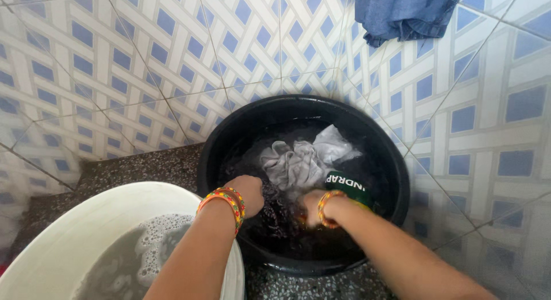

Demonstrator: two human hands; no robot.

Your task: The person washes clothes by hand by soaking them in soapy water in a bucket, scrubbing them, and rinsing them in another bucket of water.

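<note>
A black round tub (229, 133) stands on the floor, filled with dark water and wet laundry. A grey-white cloth (298, 162) floats at its middle, and a dark green garment with white lettering (348, 188) lies at the right. My left hand (248, 194) is fisted on dark wet cloth (275, 211) at the water's surface. My right hand (313, 208) is dipped in the water beside it, gripping the same dark cloth. Both wrists carry orange and yellow bangles.
A white tub (74, 231) with grey soapy water and foam sits at the lower left, touching the black tub. A blue garment (404, 13) hangs against the blue-and-white tiled wall at the top right. The floor is dark speckled stone (143, 168).
</note>
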